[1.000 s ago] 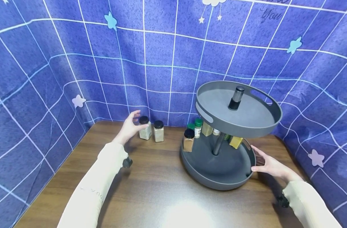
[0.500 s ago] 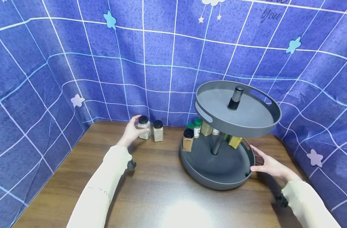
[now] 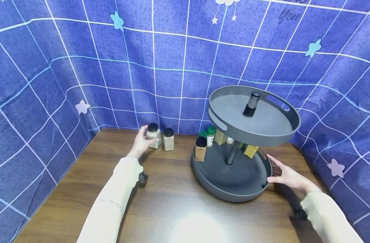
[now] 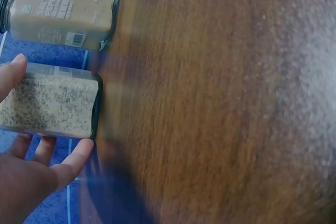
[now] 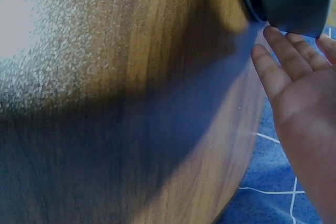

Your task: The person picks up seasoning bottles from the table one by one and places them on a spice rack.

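My left hand (image 3: 139,144) holds a clear spice jar (image 3: 155,142) with a black lid between thumb and fingers. In the left wrist view, pale speckled seasoning fills this jar (image 4: 52,106); the thumb lies on one side, the fingertips on the other. Beside it stands a second black-lidded jar (image 3: 169,142), labelled salt and pepper, with tan contents. My right hand (image 3: 292,177) rests against the right outer side of the two-tier turntable's lower tray (image 3: 230,184). Its fingers (image 5: 289,56) reach out nearly straight to the tray's wall in the right wrist view.
On the lower tray stand a brown-filled jar (image 3: 200,150), a green-capped bottle (image 3: 210,137), a yellow container (image 3: 251,151) and other spices partly hidden by the upper tray (image 3: 227,101). A blue curtain (image 3: 172,81) surrounds the wooden table (image 3: 154,195).
My left hand has moved in from the left and closed its thumb and fingers around the speckled jar. My right hand has stayed at the lower tray.
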